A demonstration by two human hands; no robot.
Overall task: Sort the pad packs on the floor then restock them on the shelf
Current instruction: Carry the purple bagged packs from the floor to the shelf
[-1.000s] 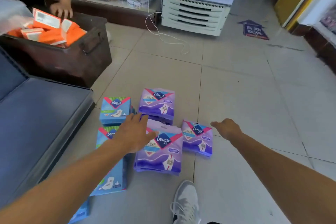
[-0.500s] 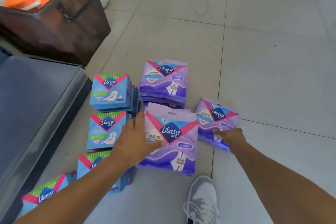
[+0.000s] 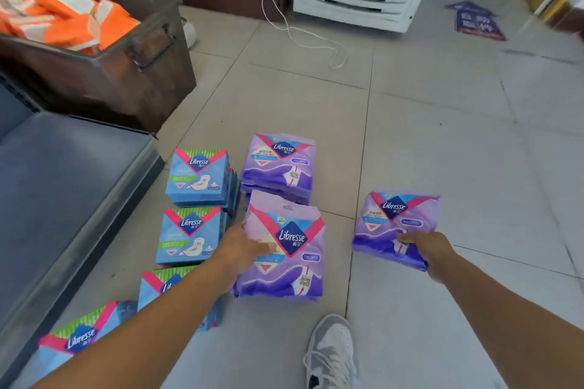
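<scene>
Four blue pad packs [image 3: 197,175] line the floor [image 3: 442,151] left; three purple. Left hand [image 3: 243,249] holds the near purple pack [image 3: 290,262], right hand [image 3: 426,249] grips the right purple pack [image 3: 395,218].

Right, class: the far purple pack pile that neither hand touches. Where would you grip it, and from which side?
Grip the far purple pile by its right and near-left long edges, coming from above. It lies flat, its right side faces bare floor, while the blue pile crowds its left.
</scene>
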